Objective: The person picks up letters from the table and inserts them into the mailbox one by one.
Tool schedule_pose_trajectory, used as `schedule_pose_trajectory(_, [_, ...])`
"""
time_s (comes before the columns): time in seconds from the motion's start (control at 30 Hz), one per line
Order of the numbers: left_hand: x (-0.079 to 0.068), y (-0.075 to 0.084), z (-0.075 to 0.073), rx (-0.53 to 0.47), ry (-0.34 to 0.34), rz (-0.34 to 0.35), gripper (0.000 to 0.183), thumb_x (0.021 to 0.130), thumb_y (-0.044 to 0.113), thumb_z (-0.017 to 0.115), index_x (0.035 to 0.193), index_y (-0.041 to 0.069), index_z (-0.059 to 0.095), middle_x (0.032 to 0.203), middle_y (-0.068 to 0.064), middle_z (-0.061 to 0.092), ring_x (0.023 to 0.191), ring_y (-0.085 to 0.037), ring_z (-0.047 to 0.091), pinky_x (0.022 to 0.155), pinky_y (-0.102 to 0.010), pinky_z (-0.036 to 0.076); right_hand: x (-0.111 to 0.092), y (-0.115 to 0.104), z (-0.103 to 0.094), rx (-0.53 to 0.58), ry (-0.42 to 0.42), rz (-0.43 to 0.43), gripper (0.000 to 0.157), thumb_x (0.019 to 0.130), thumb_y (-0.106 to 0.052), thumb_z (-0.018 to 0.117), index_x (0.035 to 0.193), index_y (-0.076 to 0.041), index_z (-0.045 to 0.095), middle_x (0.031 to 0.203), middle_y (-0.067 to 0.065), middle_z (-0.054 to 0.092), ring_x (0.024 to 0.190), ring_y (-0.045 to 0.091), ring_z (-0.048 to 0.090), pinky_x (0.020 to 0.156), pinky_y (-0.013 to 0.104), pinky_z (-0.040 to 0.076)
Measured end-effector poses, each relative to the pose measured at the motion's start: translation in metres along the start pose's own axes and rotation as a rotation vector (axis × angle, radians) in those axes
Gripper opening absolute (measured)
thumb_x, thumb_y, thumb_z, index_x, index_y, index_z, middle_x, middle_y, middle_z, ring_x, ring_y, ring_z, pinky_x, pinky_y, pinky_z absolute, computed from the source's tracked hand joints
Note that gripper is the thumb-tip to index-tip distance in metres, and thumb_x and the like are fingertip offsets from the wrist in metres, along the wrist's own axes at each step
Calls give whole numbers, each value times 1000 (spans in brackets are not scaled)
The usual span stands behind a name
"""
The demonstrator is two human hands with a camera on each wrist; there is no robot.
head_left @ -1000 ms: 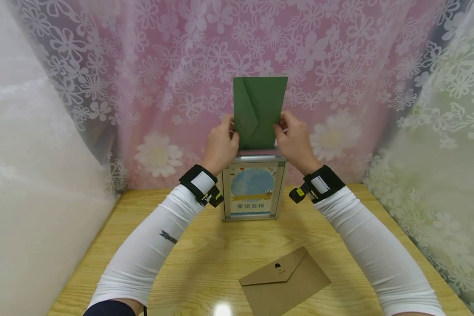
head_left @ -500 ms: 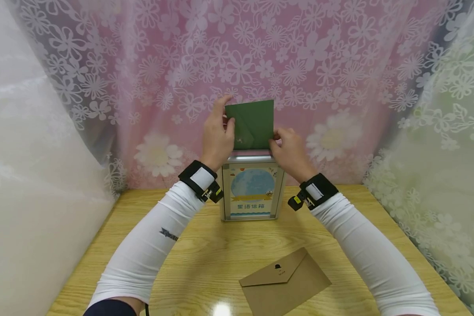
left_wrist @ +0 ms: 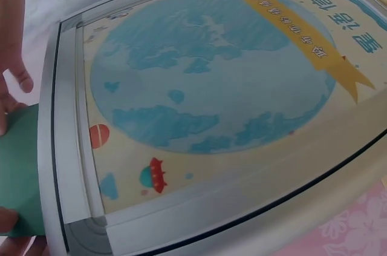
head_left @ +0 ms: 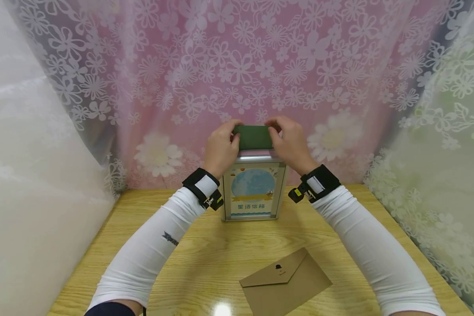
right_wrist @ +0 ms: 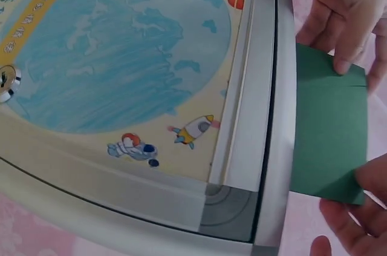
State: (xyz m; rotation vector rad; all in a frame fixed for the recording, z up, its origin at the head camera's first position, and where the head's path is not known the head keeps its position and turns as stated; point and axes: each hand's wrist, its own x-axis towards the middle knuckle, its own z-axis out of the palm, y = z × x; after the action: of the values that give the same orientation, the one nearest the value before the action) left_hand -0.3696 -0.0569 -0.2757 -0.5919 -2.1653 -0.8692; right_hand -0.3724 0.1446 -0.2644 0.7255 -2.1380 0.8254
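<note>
A green envelope (head_left: 255,137) stands upright at the top of a metal-framed mailbox (head_left: 254,210); only its upper part shows above the box's top edge. My left hand (head_left: 222,147) pinches its left edge, thumb in front and fingers behind. On the other side my right hand (head_left: 293,142) holds the right edge in the same way. In the right wrist view the envelope (right_wrist: 329,129) sticks out past the silver frame, between the right hand (right_wrist: 366,210) and the left hand (right_wrist: 349,8). Its lower part is hidden by the box.
A brown envelope (head_left: 286,283) with a pointed flap lies on the wooden table (head_left: 189,263) in front of the box. The box front carries a round blue picture and a key lock (right_wrist: 8,82). A pink flowered curtain (head_left: 181,57) hangs close behind.
The green envelope has moved down, so much less of it shows above the box. My left hand rose along its edge, then came lower; both hands now grip near its top.
</note>
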Motion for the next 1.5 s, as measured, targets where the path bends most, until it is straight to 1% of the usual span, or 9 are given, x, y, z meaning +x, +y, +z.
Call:
schedule_pose_trajectory(0.1, [-3, -2, 1, 34, -37, -32, 22, 92, 9, 59, 111, 14, 68, 103, -2, 68, 84, -11, 57, 72, -34, 50, -3, 1, 2, -45, -53, 55, 15, 94, -9, 56, 101, -4, 68, 90, 6, 64, 77, 14, 53, 65, 36, 45])
schedule_pose_trajectory(0.23, [-7, -4, 1, 126, -93, -53, 18, 91, 12, 59, 103, 16, 72, 98, -1, 64, 87, -14, 53, 74, -35, 48, -7, 3, 6, -68, -119, 105, 13, 91, -9, 59, 98, -5, 69, 91, 5, 64, 82, 18, 51, 72, 40, 44])
schedule_pose_trajectory(0.27, [-8, -5, 1, 147, -105, -51, 18, 91, 12, 59, 101, 16, 73, 96, -1, 62, 87, -15, 51, 74, -36, 47, -8, 3, 7, -75, -131, 109, 13, 91, -8, 59, 97, -5, 70, 91, 5, 64, 84, 19, 50, 78, 42, 44])
schedule_pose_trajectory(0.4, [-10, -8, 2, 210, -148, -22, 18, 92, 12, 58, 98, 16, 74, 91, -1, 59, 85, -18, 48, 73, -37, 44, -10, 3, 9, -106, -167, 129, 13, 89, -9, 62, 96, -6, 72, 96, 6, 64, 90, 23, 48, 87, 47, 41])
schedule_pose_trajectory(0.53, [-12, -9, 4, 256, -179, 10, 20, 93, 12, 55, 97, 15, 74, 91, -2, 59, 84, -19, 48, 75, -38, 44, -12, 4, 10, -137, -195, 149, 13, 88, -10, 62, 94, -7, 73, 104, 8, 63, 99, 27, 46, 91, 51, 37])
schedule_pose_trajectory(0.67, [-14, -9, 6, 277, -203, 9, 23, 94, 12, 52, 98, 15, 74, 92, -2, 59, 84, -19, 47, 79, -40, 43, -15, 6, 11, -160, -216, 155, 13, 89, -13, 63, 94, -9, 74, 108, 8, 63, 105, 29, 44, 96, 55, 30])
schedule_pose_trajectory(1.07, [-16, -12, 9, 288, -188, 19, 21, 94, 13, 52, 96, 15, 73, 93, -2, 59, 88, -20, 48, 82, -42, 42, -17, 7, 14, -162, -229, 171, 13, 90, -14, 62, 94, -11, 73, 108, 6, 63, 109, 28, 43, 97, 57, 28])
schedule_pose_trajectory(1.3, [-18, -13, 9, 264, -174, 36, 21, 93, 13, 52, 94, 14, 73, 91, -3, 59, 85, -20, 49, 81, -42, 43, -19, 7, 13, -154, -227, 161, 13, 90, -13, 61, 94, -10, 73, 109, 7, 63, 109, 29, 43, 96, 57, 28])
schedule_pose_trajectory(1.5, [-21, -10, 8, 235, -146, 65, 20, 93, 15, 52, 96, 13, 72, 93, -4, 60, 85, -20, 49, 79, -40, 44, -22, 6, 11, -142, -206, 144, 12, 89, -12, 62, 93, -9, 73, 107, 7, 63, 104, 28, 45, 94, 57, 30])
